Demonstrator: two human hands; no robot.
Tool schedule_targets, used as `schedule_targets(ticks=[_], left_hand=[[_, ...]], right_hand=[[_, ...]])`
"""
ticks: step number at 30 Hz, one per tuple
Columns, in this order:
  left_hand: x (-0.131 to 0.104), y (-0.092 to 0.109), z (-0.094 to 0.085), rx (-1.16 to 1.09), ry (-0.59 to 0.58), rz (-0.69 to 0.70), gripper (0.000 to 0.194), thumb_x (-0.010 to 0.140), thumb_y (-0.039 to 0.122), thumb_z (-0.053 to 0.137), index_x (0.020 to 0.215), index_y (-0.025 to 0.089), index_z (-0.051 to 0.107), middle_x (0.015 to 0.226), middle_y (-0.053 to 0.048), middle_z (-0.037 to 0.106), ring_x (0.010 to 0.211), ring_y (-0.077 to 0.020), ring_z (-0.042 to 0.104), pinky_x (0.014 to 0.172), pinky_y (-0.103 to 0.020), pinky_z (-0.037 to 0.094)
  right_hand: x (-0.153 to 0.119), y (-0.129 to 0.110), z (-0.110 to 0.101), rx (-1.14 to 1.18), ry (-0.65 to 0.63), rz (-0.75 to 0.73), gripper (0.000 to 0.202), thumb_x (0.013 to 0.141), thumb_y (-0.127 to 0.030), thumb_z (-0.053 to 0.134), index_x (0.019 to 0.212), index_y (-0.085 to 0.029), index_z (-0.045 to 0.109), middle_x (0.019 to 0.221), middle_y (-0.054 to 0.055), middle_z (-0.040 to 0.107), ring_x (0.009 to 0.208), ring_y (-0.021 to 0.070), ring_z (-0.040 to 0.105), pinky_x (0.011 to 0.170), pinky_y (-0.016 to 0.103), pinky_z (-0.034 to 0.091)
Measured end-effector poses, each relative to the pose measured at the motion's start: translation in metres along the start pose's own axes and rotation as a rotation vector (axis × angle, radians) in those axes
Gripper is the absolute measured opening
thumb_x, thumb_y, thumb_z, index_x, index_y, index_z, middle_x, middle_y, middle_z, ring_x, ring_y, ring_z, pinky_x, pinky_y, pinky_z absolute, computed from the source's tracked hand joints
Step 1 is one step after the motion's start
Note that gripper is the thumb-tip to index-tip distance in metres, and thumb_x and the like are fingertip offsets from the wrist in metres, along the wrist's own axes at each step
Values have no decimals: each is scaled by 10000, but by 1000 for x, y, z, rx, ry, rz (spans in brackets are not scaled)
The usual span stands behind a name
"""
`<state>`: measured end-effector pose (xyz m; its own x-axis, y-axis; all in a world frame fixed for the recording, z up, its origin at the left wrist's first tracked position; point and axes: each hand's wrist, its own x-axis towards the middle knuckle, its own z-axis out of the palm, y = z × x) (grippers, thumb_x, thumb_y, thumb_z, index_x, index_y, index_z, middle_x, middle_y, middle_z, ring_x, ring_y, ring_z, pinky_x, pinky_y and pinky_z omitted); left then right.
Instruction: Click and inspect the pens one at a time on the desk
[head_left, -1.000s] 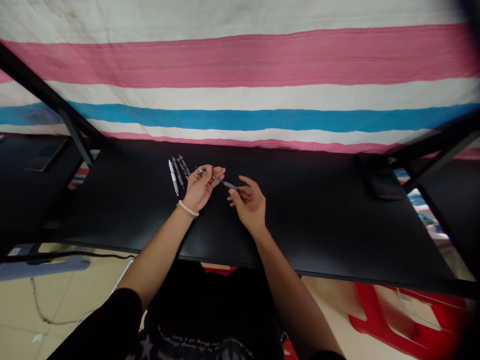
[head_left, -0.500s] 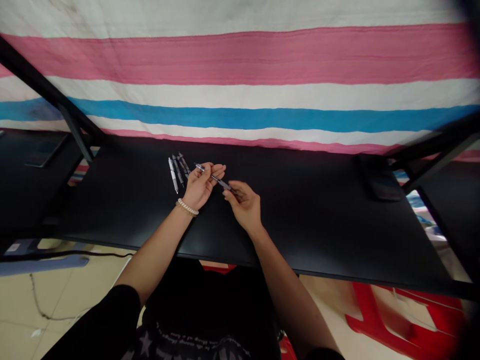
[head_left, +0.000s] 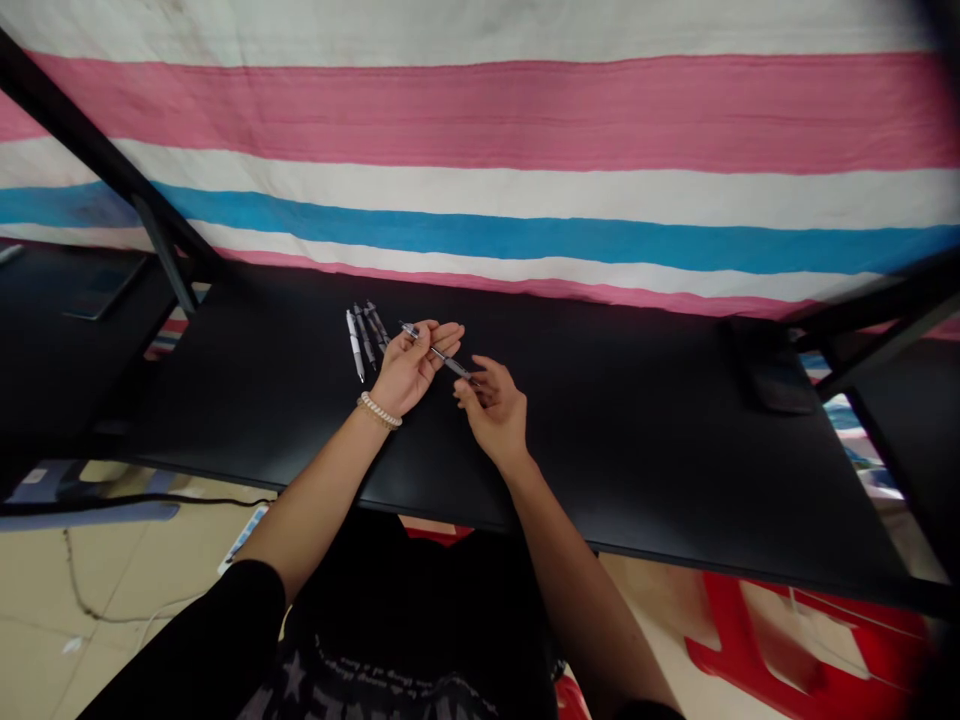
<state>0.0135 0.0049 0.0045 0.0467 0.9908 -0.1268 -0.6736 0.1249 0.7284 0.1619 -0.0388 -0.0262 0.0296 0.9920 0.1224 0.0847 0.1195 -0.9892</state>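
Note:
A dark grey pen slants between my two hands above the black table. My left hand is turned palm up, its thumb pressing the pen's upper part against the fingers. At the pen's lower end, my right hand has thumb and fingers curled round it; the tip is partly hidden there. Just left of my left hand lie a white pen and a dark patterned pen, side by side on the table. A further dark pen is partly covered by my left hand.
The black table spans the view, with a striped cloth hanging behind it. A dark phone-like object lies at the right end. A tablet-like slab rests on the left neighbouring table. Red stools stand below.
The view has shifted slightly, so the table items sit a little differently in frame. Both hands keep the pen, and the right fingers look slightly more spread.

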Motion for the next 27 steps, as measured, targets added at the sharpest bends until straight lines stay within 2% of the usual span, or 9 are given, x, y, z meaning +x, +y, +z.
schedule_targets(ticks=[4, 6, 8, 11, 14, 20, 22, 24, 27], left_hand=[[-1, -1, 1, -29, -16, 1, 75, 984, 232, 613, 963, 163, 630, 1044, -91, 777, 1253, -248, 649, 1145, -454, 443], [-1, -1, 0, -54, -28, 5, 74, 983, 220, 611, 965, 152, 633, 1039, -96, 779, 1250, -252, 651, 1153, -458, 432], [-1, -1, 0, -69, -24, 2, 72, 978, 215, 619, 961, 146, 632, 1063, -109, 776, 1261, -261, 643, 1160, -466, 422], [-1, -1, 0, -74, -16, 0, 65, 978, 210, 616, 951, 152, 631, 1076, -112, 775, 1277, -266, 632, 1158, -479, 422], [-1, -1, 1, -70, -33, 0, 65, 985, 196, 600, 943, 159, 633, 1030, -96, 781, 1244, -257, 656, 1142, -480, 441], [-2, 1, 4, -50, -21, -45, 60, 968, 210, 629, 941, 158, 637, 928, -74, 766, 1100, -224, 719, 1089, -432, 474], [-2, 3, 5, -65, -20, -52, 63, 975, 203, 615, 939, 159, 642, 870, -50, 739, 945, -176, 740, 1005, -375, 521], [-2, 8, 5, -114, -18, -76, 129, 995, 243, 586, 908, 164, 639, 727, 0, 657, 687, -103, 679, 802, -278, 559], [-3, 17, 3, -209, -7, -149, 450, 1026, 521, 439, 810, 169, 620, 515, 64, 393, 397, -60, 387, 438, -198, 382]], right_hand=[[0, 2, -1, -77, -6, -19, 378, 912, -530, 645, 1046, -186, 726, 721, 16, 690, 539, 126, 649, 500, 256, 568], [0, 2, -1, -74, 37, -68, 436, 849, -511, 728, 1161, -208, 699, 870, 39, 722, 681, 160, 704, 545, 275, 612], [1, 3, 0, -55, 58, -120, 427, 836, -479, 749, 1174, -224, 702, 977, 58, 730, 781, 184, 726, 609, 312, 650], [0, 4, 1, -75, 17, -104, 325, 896, -467, 683, 1077, -206, 746, 871, 56, 739, 693, 177, 724, 605, 332, 656], [-2, 4, 1, -97, 26, -123, 365, 876, -470, 710, 1133, -214, 729, 925, 62, 750, 729, 184, 737, 636, 336, 658], [-3, 1, 0, -65, -119, 11, 416, 988, -549, 513, 970, -178, 701, 639, 7, 680, 455, 118, 629, 438, 237, 518], [-2, -1, 0, -65, -141, 3, 424, 987, -565, 505, 994, -179, 680, 667, 14, 692, 490, 124, 645, 463, 238, 516], [-2, -2, 0, -84, -126, -35, 406, 977, -563, 527, 1038, -184, 661, 713, 23, 704, 547, 136, 663, 507, 252, 525], [-1, -4, -1, -145, -30, -118, 371, 976, -542, 540, 1044, -191, 640, 769, 37, 706, 624, 151, 671, 583, 278, 534]])
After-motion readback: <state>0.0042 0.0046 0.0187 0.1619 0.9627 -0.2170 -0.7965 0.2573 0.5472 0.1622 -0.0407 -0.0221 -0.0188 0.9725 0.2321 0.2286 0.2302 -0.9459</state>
